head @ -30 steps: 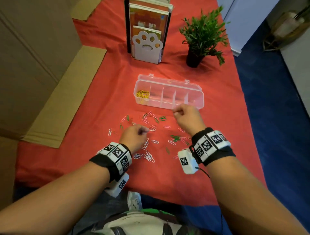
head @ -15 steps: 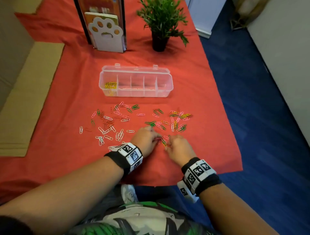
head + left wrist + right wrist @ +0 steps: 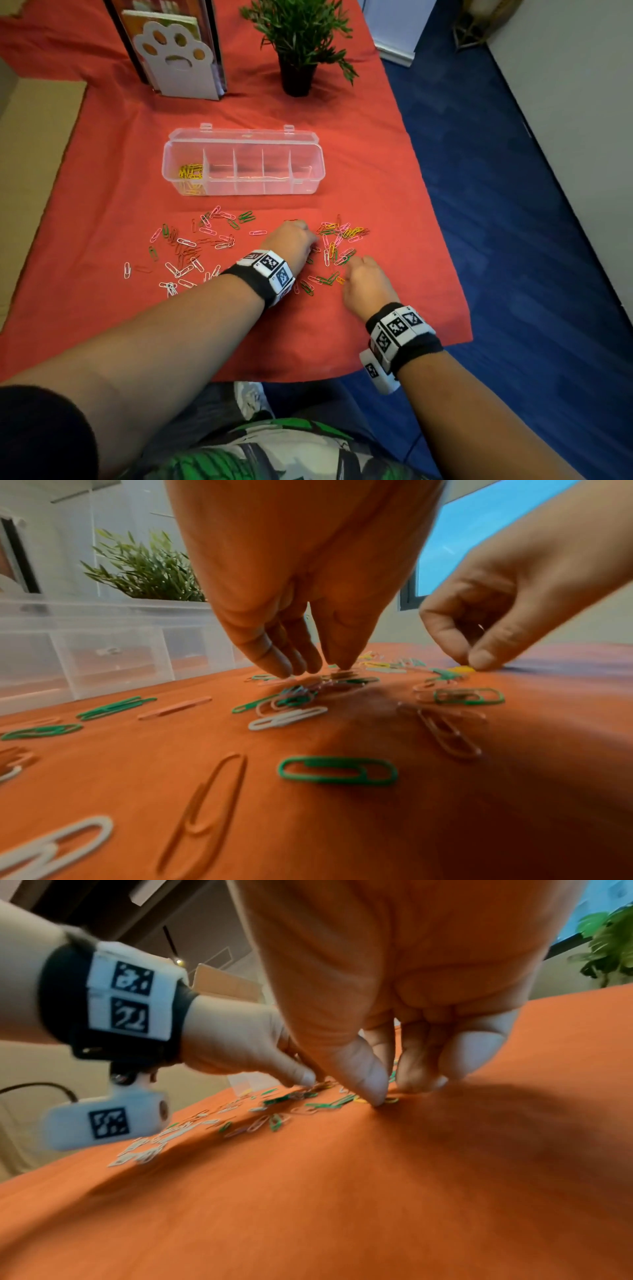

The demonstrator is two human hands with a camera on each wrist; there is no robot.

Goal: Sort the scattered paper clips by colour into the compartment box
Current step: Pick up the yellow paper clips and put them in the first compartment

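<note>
Both hands worked low over the scattered paper clips [image 3: 219, 236] on the red cloth [image 3: 376, 164]. Her or his left hand [image 3: 291, 241] pointed its fingers [image 3: 274, 653] straight down, tips touching a small tangle of green and pink clips; whether any clip was held could not be told. Just beside it, the right hand [image 3: 364, 282] pinched a yellow clip [image 3: 460, 669] between thumb and forefinger against the cloth. Clips in pink, white, green, red and yellow lay spread between the hands and the clear compartment box [image 3: 308, 186], which sat open just beyond them, its five compartments in a row, yellow clips [image 3: 191, 171] heaped in the leftmost one. Bare cloth lay on either side of the box. Close to the right hand, the cloth's edge dropped to blue floor [image 3: 513, 205]. Farther back stood a potted plant [image 3: 301, 37] and a paw-shaped book stand [image 3: 178, 58].
</note>
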